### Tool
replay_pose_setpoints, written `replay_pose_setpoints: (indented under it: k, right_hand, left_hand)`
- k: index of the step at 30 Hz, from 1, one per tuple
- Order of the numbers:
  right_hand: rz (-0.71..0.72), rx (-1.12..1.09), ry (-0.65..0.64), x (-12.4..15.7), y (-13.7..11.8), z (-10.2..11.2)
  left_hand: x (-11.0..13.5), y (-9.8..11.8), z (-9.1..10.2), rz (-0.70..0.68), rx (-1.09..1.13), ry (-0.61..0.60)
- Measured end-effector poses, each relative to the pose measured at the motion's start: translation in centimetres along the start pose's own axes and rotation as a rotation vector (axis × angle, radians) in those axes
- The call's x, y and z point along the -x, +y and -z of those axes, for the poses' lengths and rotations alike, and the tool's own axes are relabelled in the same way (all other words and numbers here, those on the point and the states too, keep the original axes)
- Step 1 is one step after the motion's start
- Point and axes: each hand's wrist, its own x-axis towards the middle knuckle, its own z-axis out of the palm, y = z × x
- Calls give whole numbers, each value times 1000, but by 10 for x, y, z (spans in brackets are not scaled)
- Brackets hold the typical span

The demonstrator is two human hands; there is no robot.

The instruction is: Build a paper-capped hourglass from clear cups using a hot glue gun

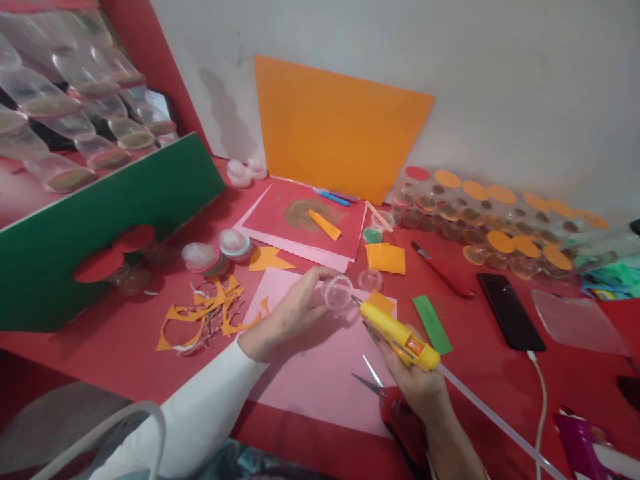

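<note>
Between the fingers of my left hand (300,300) is a small clear plastic cup (339,293), its round rim turned toward me. My right hand (410,377) is wrapped round a yellow glue gun (395,330), whose metal nozzle points left at the cup's edge; whether it touches cannot be told. A long translucent glue stick (495,413) sticks out of the gun's back end. Under both hands lies a pink paper sheet (305,373). Red-handled scissors (395,413) rest partly hidden beneath my right wrist. Another clear cup (371,280) stands just beyond the nozzle.
Orange paper scraps (200,313) lie to the left, near a green board (110,233). Orange squares (386,259), a red cutter knife (443,270), a green strip (432,324) and a phone (510,311) with its cable are at right. Rows of bottle pieces (470,213) stand along the wall.
</note>
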Motion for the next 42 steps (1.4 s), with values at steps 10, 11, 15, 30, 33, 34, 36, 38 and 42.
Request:
replay_pose_setpoints:
  k: [10,11,15,30,33,34,36,38,42]
  right_hand:
    - [103,144,-2,0,0,1]
    - [108,150,1,0,0,1]
    - [135,161,1,-2,-1,1]
    - [217,243,-3,-1,6,0]
    - [200,206,5,0,6,0]
    - [207,201,14,0,6,0]
    - [224,204,21,0,5,0]
    - [233,213,8,-1,3,0]
    - [182,132,-10,-4,-2,1]
  left_hand:
    - [-1,-1,0,-14,-10,12]
    - [-1,-1,0,-24,-10,10]
    - [-2,0,2,-24,-38,31]
    - [-1,3,0,-21,19,-2]
    - [0,4,0,-11,24,0]
    - [0,4,0,-1,32,2]
    - [1,3,0,17,52,-3]
    - [2,1,-1,32,68,-12]
    - [3,-3,-3,23,74,-18]
